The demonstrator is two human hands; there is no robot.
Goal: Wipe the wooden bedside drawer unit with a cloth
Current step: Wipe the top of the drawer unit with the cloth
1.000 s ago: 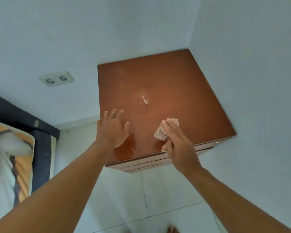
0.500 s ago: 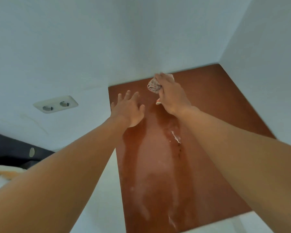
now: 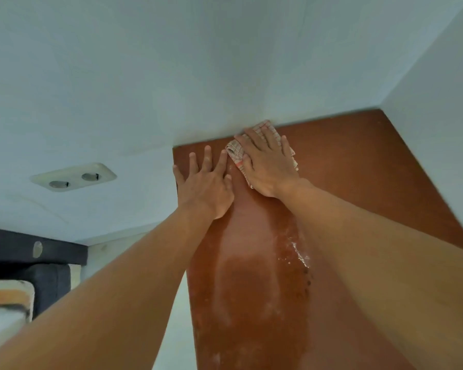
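Far out to the left of both hands, I am seeing the wall socket [image 3: 74, 177] and, below it, the dark bed frame [image 3: 35, 253]; neither is involved. The left hand [image 3: 206, 184] is lying flat on top of the drawer unit [image 3: 353, 177], fingers straight and spread, holding nothing. It is sitting further back than half a second ago, and its fingertips are now almost touching the cloth [image 3: 236, 154] just to its right.

The right hand [image 3: 268, 166] is pressing that cloth down with straight, splayed fingers rather than gripping it. The bundle that was bunched under this hand a moment ago is now lying flattened, peeking out beyond the fingertips against the wall [image 3: 198, 62]. A second ago this hand was working near the front edge, so I am judging that the stroke is now reaching the back edge.

Behind the right wrist, toward me, a wet streak [image 3: 297, 253] with dark specks is remaining. To the right of the right hand the top is looking dry and dull, so I am reckoning most of the wiping is yet to come.
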